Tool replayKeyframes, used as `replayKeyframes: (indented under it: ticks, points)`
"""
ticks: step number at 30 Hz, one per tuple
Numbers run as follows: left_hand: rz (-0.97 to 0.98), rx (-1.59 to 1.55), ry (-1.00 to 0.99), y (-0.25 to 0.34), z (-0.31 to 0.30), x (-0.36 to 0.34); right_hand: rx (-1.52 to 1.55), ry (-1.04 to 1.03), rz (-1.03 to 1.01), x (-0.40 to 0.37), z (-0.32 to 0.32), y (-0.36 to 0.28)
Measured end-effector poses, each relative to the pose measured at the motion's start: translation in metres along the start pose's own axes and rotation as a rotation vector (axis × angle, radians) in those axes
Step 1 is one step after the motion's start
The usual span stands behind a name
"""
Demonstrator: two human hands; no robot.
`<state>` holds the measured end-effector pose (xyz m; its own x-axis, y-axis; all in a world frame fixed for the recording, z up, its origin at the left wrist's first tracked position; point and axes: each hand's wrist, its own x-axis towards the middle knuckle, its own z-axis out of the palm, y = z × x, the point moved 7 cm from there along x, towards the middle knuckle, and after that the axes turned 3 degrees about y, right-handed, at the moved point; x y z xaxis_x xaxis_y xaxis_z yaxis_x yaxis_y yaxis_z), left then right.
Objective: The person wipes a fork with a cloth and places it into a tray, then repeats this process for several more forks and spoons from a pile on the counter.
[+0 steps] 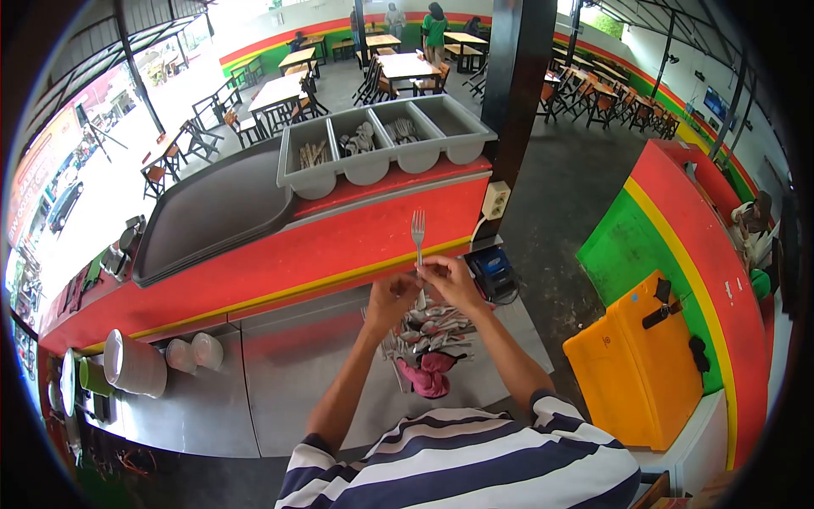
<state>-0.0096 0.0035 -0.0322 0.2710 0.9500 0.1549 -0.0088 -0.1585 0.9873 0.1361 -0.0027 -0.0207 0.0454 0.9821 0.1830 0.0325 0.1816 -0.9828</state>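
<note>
At the bottom edge of the frame a navy-and-white striped shirt (475, 462) fills the near view, and two bare forearms reach up from it over a stainless steel counter (280, 382). On that counter, just below centre, a crumpled pink cloth (428, 375) lies against a loose heap of steel spoons and cutlery (432, 327). Directly above the heap, at the middle of the frame, a silver metal fork (418, 231) stands upright with four tines up. It is slim and shiny, and its handle runs down between the two hands. The right hand (451, 280) pinches the handle narrowly between thumb and fingertips. The left hand (392, 297) is curled close, its fingertips meeting the handle just beside the right; whether they actually grip it cannot be told. To the lower left, a stack of white plates (131, 365) and small white bowls (195, 352) stand on the counter. Beyond the hands runs a red ledge with a yellow stripe (280, 254), carrying a dark grey serving tray (212, 212) and, in the upper centre, a grey plastic cutlery organiser with four compartments (386, 144). At the right stands a yellow plastic bin (636, 365). Farthest back, at the top, are wooden tables and chairs (398, 64).
</note>
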Motion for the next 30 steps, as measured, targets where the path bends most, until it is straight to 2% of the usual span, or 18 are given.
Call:
replayKeyframes:
  ticks: [2, 6, 13, 15, 20, 24, 26, 30]
  points:
    - [0.065, 0.039, 0.018, 0.026, 0.003, 0.038, 0.008, 0.017, -0.151, 0.037, -0.011, -0.015]
    - [0.220, 0.192, 0.053, 0.048, 0.002, 0.117, -0.217, 0.066, -0.340, 0.114, -0.034, -0.066]
    - [0.450, 0.498, 0.192, 0.135, -0.007, 0.230, -0.307, 0.134, -0.600, 0.242, -0.052, -0.113]
    - [0.451, 0.523, 0.237, 0.148, -0.010, 0.259, -0.285, 0.162, -0.663, 0.272, -0.057, -0.122]
    - [0.408, 0.595, 0.255, 0.141, -0.017, 0.304, -0.313, 0.187, -0.507, 0.321, -0.059, -0.110]
    - [0.308, 0.586, 0.146, 0.115, -0.021, 0.316, -0.411, 0.097, -0.286, 0.333, -0.056, -0.087]
    - [0.256, 0.645, 0.051, 0.121, -0.017, 0.310, -0.549, 0.125, -0.263, 0.335, -0.057, -0.082]
    - [0.220, 0.727, 0.060, 0.116, -0.017, 0.314, -0.666, 0.115, -0.242, 0.334, -0.056, -0.083]
